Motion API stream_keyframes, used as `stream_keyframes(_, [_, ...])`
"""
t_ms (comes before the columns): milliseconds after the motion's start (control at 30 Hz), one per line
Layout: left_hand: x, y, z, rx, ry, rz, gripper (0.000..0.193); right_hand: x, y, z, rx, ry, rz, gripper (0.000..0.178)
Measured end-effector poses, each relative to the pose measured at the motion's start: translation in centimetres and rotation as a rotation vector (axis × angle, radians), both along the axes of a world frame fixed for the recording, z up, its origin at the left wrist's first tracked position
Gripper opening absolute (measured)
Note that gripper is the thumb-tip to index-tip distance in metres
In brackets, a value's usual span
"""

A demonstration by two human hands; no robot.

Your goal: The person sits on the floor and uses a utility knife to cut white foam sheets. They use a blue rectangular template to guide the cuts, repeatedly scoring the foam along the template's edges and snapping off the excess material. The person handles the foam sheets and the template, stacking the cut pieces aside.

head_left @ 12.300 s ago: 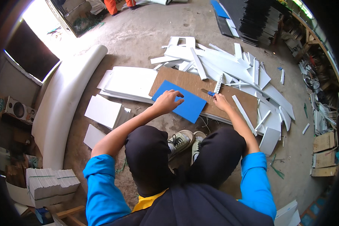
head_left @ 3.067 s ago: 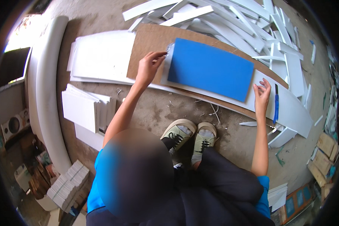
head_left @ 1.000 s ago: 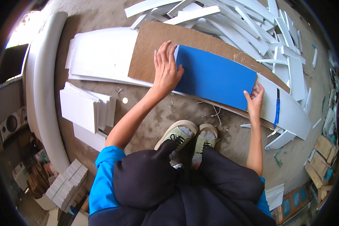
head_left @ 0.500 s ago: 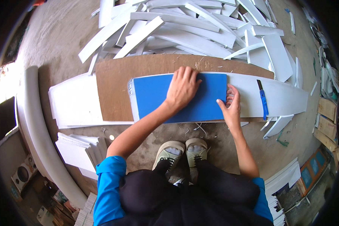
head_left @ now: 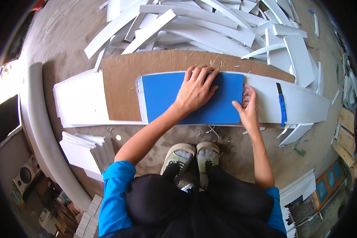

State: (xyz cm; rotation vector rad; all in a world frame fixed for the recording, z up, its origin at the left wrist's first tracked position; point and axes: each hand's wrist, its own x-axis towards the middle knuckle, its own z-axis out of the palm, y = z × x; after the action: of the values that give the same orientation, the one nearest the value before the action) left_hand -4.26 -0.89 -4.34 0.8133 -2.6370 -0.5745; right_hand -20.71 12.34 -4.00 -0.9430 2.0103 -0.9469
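Bare concrete floor forms the work surface; you crouch over it with both shoes planted just short of the material.

Surroundings:
- A brown board lies flat on the floor in front of you, on top of a long white panel that extends past it to the left and right.
- A loose pile of white offcut strips covers the floor beyond the board, touching its far edge.
- A blue utility knife lies on the white panel to your right, near your right hand but apart from it.
- A stack of white sheets sits on the floor at your left, just beside your left arm.
- A long white curved tube runs along the far left.

Workpiece and grip:
- The blue sheet lies flat on the brown board and white panel, directly ahead of your shoes.
- Your left hand presses flat on the sheet's upper right area, fingers spread, not clenched around anything.
- Your right hand rests at the sheet's right edge, fingers extended against that edge and the white panel, grasping nothing.
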Motion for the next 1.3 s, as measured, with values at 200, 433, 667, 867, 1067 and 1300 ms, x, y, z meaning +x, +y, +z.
stream_keyframes(200, [8.7, 3.0, 2.0, 0.092, -0.293, -0.222, 0.088, -0.9, 0.6, -1.3, -0.010, 0.092, 0.035, 0.067])
stream_keyframes(433, [12.3, 5.5, 0.6, -0.071, -0.232, 0.174, 0.098, -1.2, 0.3, -2.6, -0.115, 0.133, 0.034, 0.066])
stream_keyframes(667, [16.3, 5.2, 0.1, 0.049, 0.076, 0.216, 0.100, -1.8, -0.5, -2.9, -0.081, 0.149, 0.021, 0.066])
stream_keyframes(867, [16.8, 5.1, -0.7, 0.050, 0.120, 0.222, 0.095, -2.0, -0.4, -3.5, -0.107, 0.092, 0.021, 0.067])
stream_keyframes(1067, [16.8, 5.3, -1.3, 0.042, 0.127, 0.255, 0.092, -1.6, 0.0, -2.9, -0.091, 0.004, -0.021, 0.070])
stream_keyframes(1300, [16.7, 5.3, -1.4, 0.018, 0.051, 0.238, 0.096, -2.1, -0.1, -3.4, -0.087, 0.052, 0.012, 0.072])
